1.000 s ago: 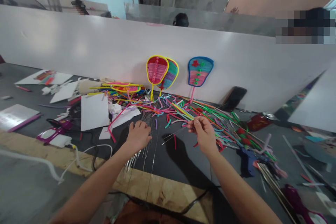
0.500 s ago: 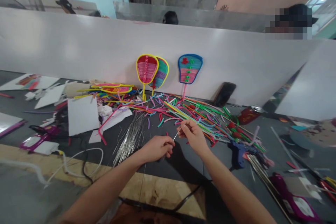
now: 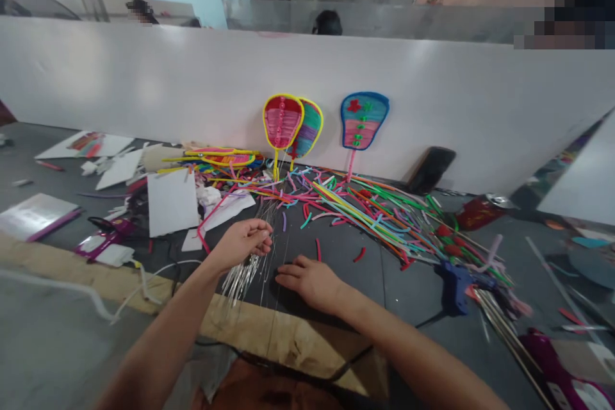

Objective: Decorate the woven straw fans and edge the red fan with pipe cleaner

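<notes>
My left hand [image 3: 246, 245] hovers over a bundle of thin silvery wires [image 3: 240, 282], its fingers closed in a pinch. A thin wire seems to run from those fingertips, though it is hard to see. To its right, my right hand [image 3: 312, 283] is low over the dark table [image 3: 346, 237], palm down with fingers stretched out and nothing in them. A few loose wires lie between the two hands. Short pieces of red pipe cleaner [image 3: 359, 254] are scattered beyond my right hand.
A pink fan [image 3: 282, 122] and a blue-rimmed fan [image 3: 364, 122] lean on the white divider [image 3: 192, 83]. Piled pipe cleaners [image 3: 355, 208] stretch across the middle. On the right are a phone [image 3: 430, 170], a red can [image 3: 484, 211] and a blue glue gun [image 3: 454, 288]. White card [image 3: 173, 202] lies left.
My hands have moved apart from the wire they held between them. The left went up and left over the wire bundle; the right came down toward the table and opened. The view shifted slightly.
</notes>
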`<move>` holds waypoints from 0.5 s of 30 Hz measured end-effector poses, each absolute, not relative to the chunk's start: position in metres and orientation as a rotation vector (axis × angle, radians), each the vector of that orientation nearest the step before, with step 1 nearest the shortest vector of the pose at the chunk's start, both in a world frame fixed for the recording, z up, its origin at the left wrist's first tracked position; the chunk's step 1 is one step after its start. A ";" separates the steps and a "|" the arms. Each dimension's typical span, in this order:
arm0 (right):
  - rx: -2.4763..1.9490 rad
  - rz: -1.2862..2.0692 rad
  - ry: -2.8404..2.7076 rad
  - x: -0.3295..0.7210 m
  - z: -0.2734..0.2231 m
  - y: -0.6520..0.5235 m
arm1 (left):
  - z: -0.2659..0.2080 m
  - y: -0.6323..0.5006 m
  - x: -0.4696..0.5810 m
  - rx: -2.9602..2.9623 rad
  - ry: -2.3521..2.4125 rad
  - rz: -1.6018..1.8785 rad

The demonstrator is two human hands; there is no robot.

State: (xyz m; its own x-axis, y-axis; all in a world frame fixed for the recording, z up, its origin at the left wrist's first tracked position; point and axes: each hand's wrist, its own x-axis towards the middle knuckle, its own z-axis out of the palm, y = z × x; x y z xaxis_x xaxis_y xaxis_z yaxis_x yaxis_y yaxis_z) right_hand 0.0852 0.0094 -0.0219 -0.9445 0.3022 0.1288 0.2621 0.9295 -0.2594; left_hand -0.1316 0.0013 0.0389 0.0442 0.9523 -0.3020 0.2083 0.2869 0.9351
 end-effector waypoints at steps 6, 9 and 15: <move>-0.320 0.123 -3.060 0.075 -0.019 0.018 | 0.028 -0.007 -0.141 1.073 1.375 0.794; -0.260 0.072 -3.068 0.075 -0.017 0.019 | 0.025 -0.011 -0.144 1.051 1.360 0.794; -0.203 -0.041 -3.046 0.072 -0.021 0.011 | 0.019 -0.020 -0.142 1.008 1.324 0.822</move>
